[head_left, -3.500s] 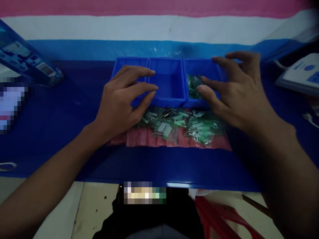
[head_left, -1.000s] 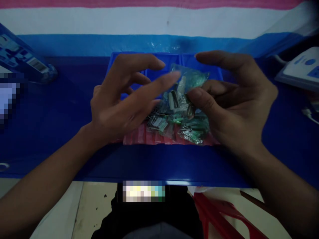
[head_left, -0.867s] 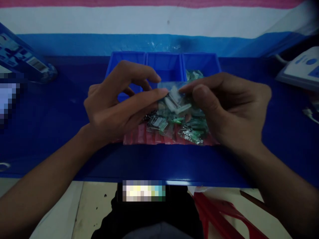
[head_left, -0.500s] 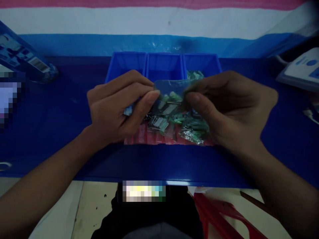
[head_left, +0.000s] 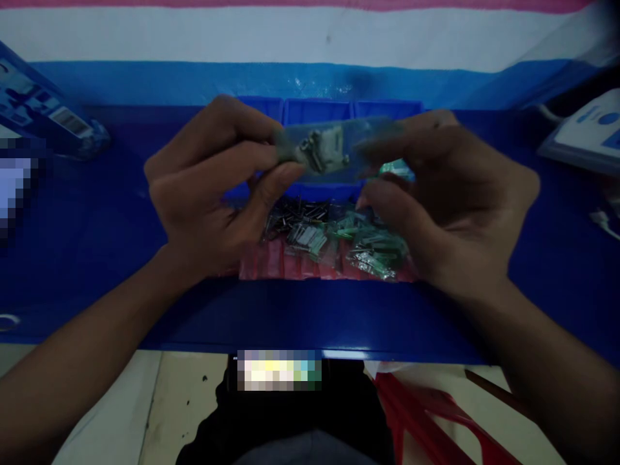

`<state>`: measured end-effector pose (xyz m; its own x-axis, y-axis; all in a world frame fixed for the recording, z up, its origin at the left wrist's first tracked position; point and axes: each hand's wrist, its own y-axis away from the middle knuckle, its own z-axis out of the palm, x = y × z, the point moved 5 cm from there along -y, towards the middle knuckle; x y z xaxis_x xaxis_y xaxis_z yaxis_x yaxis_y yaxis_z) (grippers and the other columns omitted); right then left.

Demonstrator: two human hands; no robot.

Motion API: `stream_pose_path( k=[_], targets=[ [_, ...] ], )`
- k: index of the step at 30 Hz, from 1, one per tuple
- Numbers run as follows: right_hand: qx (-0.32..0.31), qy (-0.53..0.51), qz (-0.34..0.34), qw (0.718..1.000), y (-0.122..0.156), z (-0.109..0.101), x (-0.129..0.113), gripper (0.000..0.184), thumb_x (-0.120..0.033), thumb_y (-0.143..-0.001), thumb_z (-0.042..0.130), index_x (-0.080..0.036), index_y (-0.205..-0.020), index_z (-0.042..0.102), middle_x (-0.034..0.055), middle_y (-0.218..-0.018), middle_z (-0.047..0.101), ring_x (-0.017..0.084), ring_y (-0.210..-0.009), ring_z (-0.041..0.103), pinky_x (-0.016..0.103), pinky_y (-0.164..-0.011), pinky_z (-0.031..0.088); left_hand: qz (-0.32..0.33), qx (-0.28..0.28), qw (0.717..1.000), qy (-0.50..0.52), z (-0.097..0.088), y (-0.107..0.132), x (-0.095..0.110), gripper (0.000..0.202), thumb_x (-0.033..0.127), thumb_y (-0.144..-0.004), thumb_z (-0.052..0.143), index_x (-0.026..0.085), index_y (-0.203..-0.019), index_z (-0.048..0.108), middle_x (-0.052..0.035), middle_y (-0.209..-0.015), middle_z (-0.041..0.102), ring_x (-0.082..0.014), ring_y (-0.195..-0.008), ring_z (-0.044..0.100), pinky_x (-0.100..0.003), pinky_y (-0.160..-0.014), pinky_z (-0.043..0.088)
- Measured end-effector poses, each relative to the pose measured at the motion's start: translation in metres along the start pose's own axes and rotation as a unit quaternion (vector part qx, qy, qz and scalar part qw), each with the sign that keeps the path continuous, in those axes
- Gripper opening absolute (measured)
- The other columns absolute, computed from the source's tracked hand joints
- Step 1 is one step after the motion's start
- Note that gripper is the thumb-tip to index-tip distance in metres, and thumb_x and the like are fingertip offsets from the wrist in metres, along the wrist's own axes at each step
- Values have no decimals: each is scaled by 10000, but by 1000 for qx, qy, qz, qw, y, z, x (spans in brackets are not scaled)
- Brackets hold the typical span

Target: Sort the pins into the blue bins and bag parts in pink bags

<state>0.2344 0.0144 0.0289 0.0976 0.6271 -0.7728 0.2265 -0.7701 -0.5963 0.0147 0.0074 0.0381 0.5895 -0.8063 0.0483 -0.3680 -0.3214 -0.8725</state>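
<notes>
A small clear plastic bag [head_left: 334, 155] is stretched between my hands, above the blue bins. Inside it are metal screws and pale pieces, blurred by motion. My left hand [head_left: 213, 174] pinches the bag's left end between thumb and fingers. At the right end, the fingers of my right hand [head_left: 445, 194] are on the bag, while its thumb stands off below. Under my hands lie other small bags with pale and green-tinted pieces [head_left: 375, 252], a heap of dark screws [head_left: 300, 213] and a row of red packets [head_left: 271, 261].
Three blue bins [head_left: 317, 111] stand side by side at the back of the blue table [head_left: 310, 316]. A blue printed package [head_left: 53, 110] is at the left and a white box [head_left: 586, 132] at the right. Below the front edge is a red plastic stool [head_left: 426, 413].
The bag has risen and turned, so its screws now show. My left hand moved up and left with it. The right thumb has come away from the bag.
</notes>
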Motion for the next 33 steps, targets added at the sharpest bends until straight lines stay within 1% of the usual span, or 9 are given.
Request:
stream_pose_path(
  k=[3,8,13,15,17,20,24,29,33],
  targets=[
    [-2,13,-28,1000,4,1,-3,391,-166,-901,831,-327,-1254,785,-1,-1140,768,196,-1033,742,338,-756,624,-35,1,999,31,1,-2,2,130,276,-1025,781,207,-943,708,32,-951,749,-98,-769,711,-272,-662,601],
    [23,120,-17,992,2,-5,2,146,-267,-915,857,-326,-1045,826,-42,-848,776,155,-734,716,331,-671,593,-63,-28,995,74,6,-2,6,129,317,-997,833,245,-940,741,41,-912,763,-93,-764,704,-264,-640,597],
    [136,102,-65,983,-25,-57,33,385,-305,-865,901,-335,-1235,800,30,-1082,789,125,-659,633,320,-584,494,-90,8,995,50,2,-4,0,191,204,-1043,749,222,-864,687,64,-790,720,-56,-681,658,-203,-575,526],
    [142,139,-41,979,-35,-81,53,421,-357,-820,940,-321,-1218,808,10,-847,759,130,-592,580,313,-557,444,-101,3,994,40,3,-4,-3,196,210,-1049,731,236,-860,689,58,-782,718,-74,-686,668,-226,-553,514],
    [59,208,-14,976,-41,-92,72,384,-395,-855,908,-305,-1216,812,7,-728,728,158,-599,600,324,-575,463,-101,1,994,40,3,-4,-5,198,215,-1047,728,246,-855,688,55,-772,714,-83,-673,658,-242,-530,499],
    [-44,307,-38,950,-38,-93,86,293,-431,-893,872,-323,-1163,839,45,-870,807,216,-774,689,368,-679,518,-78,6,996,41,3,-5,-3,201,196,-1032,743,235,-846,678,56,-759,707,-69,-635,625,-233,-516,477],
    [-36,364,-72,928,-32,-84,91,308,-565,-843,896,-354,-1066,868,76,-1061,827,309,-1004,652,546,-943,495,-52,-2,998,34,4,-5,-3,188,189,-1017,753,242,-856,672,59,-768,714,-82,-650,648,-241,-535,479],
    [-98,430,-88,893,-24,-60,78,393,-647,-1013,640,-334,-1040,875,131,-1387,704,445,-1327,517,780,-1106,366,-56,-11,998,33,6,-3,-7,196,226,-1033,739,252,-855,662,59,-771,708,-92,-650,650,-258,-571,487],
    [-148,413,-141,888,-21,-48,40,277,-487,-1034,661,-311,-1161,833,134,-1420,693,417,-1299,571,701,-1094,457,-37,-17,999,26,7,-2,-6,172,193,-1013,754,226,-866,671,38,-777,704,-86,-652,643,-248,-570,473]
  ],
)
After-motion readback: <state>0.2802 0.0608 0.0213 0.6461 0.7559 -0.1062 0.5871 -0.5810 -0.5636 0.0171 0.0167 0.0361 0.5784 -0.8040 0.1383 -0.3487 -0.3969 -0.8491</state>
